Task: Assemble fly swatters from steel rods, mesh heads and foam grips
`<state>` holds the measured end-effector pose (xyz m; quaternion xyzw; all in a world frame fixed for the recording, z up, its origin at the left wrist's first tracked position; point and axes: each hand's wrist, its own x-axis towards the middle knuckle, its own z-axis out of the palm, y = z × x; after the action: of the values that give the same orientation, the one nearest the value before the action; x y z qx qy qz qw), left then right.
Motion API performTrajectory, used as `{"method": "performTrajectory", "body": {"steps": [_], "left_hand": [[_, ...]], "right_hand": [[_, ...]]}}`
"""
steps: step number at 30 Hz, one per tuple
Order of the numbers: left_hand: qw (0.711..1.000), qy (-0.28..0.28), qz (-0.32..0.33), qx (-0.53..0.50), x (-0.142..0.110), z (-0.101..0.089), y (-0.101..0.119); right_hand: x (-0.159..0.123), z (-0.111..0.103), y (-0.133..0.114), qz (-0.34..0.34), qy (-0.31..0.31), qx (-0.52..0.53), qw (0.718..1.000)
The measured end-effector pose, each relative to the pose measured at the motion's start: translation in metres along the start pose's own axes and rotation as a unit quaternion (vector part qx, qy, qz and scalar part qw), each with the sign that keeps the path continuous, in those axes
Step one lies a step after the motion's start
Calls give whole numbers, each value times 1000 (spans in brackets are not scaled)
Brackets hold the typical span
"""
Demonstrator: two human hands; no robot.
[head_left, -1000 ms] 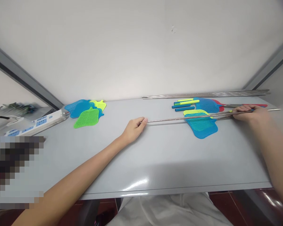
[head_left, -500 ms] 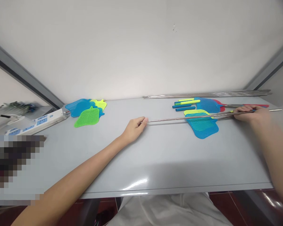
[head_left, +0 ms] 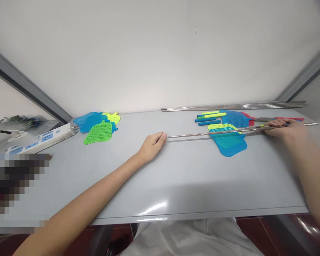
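Closed around the left end of a thin metal rod [head_left: 186,135], my left hand [head_left: 152,145] holds it just above the table. The rod runs right, over a blue fly swatter head [head_left: 230,147], to my right hand [head_left: 284,128], whose fingers curl round it. Its far end sticks out past that hand. Under the blue head lies a yellow swatter head [head_left: 216,126]. The shafts of these swatters reach toward my right hand; whether it grips them too is hidden.
Several coloured tubes [head_left: 209,123] lie behind, by blue and red swatters [head_left: 236,119]. Metal rods [head_left: 229,107] lie along the wall. At left are green and blue swatter heads [head_left: 99,133], a white power strip [head_left: 50,138] and a blurred-out patch. The grey table's front edge [head_left: 197,216] is near me.
Almost nothing differs. Both hands keep hold of the rod in practically the same place.
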<state>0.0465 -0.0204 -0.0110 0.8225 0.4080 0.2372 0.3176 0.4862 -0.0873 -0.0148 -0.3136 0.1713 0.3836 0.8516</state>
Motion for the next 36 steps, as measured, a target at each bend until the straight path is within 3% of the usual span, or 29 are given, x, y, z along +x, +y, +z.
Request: {"method": "performTrajectory", "body": {"steps": [36], "left_hand": [[1000,0,1,-2,1,0,-3]], "right_hand": [[-4,1,1,-3,3,-7,1000]]}}
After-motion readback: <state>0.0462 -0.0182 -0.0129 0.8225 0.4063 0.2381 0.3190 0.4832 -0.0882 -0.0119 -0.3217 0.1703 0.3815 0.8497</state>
